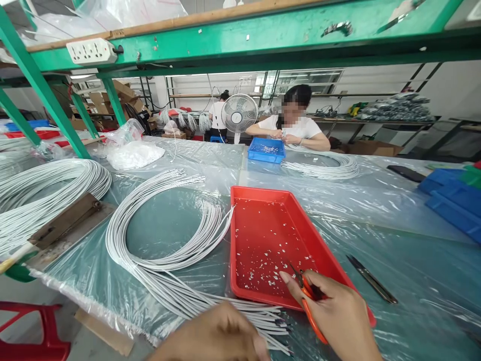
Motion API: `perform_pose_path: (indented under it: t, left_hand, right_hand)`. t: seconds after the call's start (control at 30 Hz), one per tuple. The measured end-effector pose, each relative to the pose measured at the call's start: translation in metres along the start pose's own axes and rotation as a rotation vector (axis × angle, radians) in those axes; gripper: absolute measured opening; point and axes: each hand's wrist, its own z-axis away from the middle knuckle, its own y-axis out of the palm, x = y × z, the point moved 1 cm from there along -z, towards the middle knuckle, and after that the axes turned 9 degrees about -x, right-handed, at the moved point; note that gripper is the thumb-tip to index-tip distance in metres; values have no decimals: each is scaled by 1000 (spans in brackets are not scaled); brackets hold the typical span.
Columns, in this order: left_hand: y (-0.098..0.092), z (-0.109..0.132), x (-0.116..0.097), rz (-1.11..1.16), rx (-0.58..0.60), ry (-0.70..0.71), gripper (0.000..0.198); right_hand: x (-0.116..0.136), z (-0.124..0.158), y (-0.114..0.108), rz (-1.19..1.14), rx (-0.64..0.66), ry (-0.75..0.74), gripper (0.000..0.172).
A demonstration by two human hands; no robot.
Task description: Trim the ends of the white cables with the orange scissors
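My right hand (pixel 341 308) is closed around a pair of orange-handled scissors (pixel 312 318), its thumb stretched along them and the dark blades over the red tray (pixel 236 281). Small pale scraps lie scattered in that tray. My left hand (pixel 218 336), slightly blurred, has curled fingers at the bottom edge; what they hold, if anything, is hidden. Just beyond it runs a bundle of white cables (pixel 150 271), coiled in a loop left of the tray. Its cut ends, some with dark wires showing, fan out between my hands in front of the tray.
Metal tweezers (pixel 372 280) lie right of the tray. A second cable coil (pixel 86 175) and a brown metal-plated block (pixel 67 220) are at left. Opposite, a person (pixel 300 125) works by a blue tray (pixel 266 156). Blue bins (pixel 451 200) stand right; a green shelf beam (pixel 225 40) crosses above.
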Motion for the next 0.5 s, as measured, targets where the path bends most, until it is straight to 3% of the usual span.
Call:
perform_pose_path:
  t: [0.03, 0.1, 0.13, 0.2, 0.37, 0.5]
  left_hand:
    - [-10, -5, -11, -132, -74, 66, 41]
    - [-30, -18, -33, -615, -472, 219, 32]
    - [-38, -27, -41, -713, -605, 235, 26]
    - [-51, -48, -49, -840, -756, 232, 22]
    - [-66, -91, -42, -1072, -881, 153, 25]
    - [-70, -101, -36, -1145, -888, 126, 27]
  right_hand:
    - [-2, -1, 1, 3, 4, 3, 44]
    - [-3, -4, 2, 10, 16, 8, 44]
    - [-3, -6, 3, 13, 19, 9, 45]
    - [-2, -10, 3, 24, 16, 4, 45]
    - [-1, -13, 3, 52, 17, -17, 45]
    - [-2, -14, 2, 48, 43, -7, 44]
